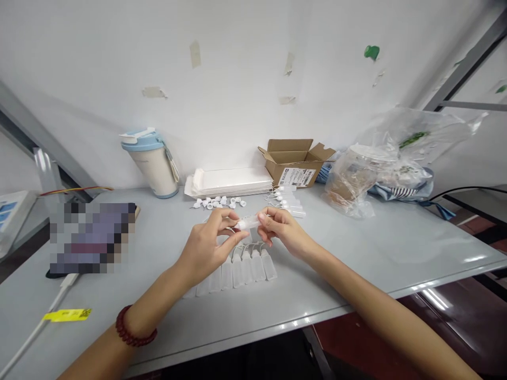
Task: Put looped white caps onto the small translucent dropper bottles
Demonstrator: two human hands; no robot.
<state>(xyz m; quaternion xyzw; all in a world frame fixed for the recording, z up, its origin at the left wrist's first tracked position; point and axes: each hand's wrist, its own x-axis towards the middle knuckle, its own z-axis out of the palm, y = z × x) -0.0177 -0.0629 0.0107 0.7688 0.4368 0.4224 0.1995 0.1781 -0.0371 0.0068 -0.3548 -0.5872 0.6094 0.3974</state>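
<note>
Above the table, my left hand [208,245] and my right hand [283,229] pinch a small translucent plastic dropper bottle [247,224] between their fingertips, one at each end. The bottle lies almost level, and my fingers partly hide it. Below my hands, a row of several uncapped plastic bottles [245,269] lies on the table. Beyond my hands are loose white dropper caps [217,202]. To their right, several capped bottles [289,203] lie in a row. A red bead bracelet [134,327] circles my left wrist.
The grey table [356,253] ends in a front edge close to my forearms. At the back stand a cardboard box [293,161], a stack of white trays [227,182], a blue-lidded tumbler [152,163] and a plastic bag [356,179]. A pixelated patch [91,237] covers something at the left.
</note>
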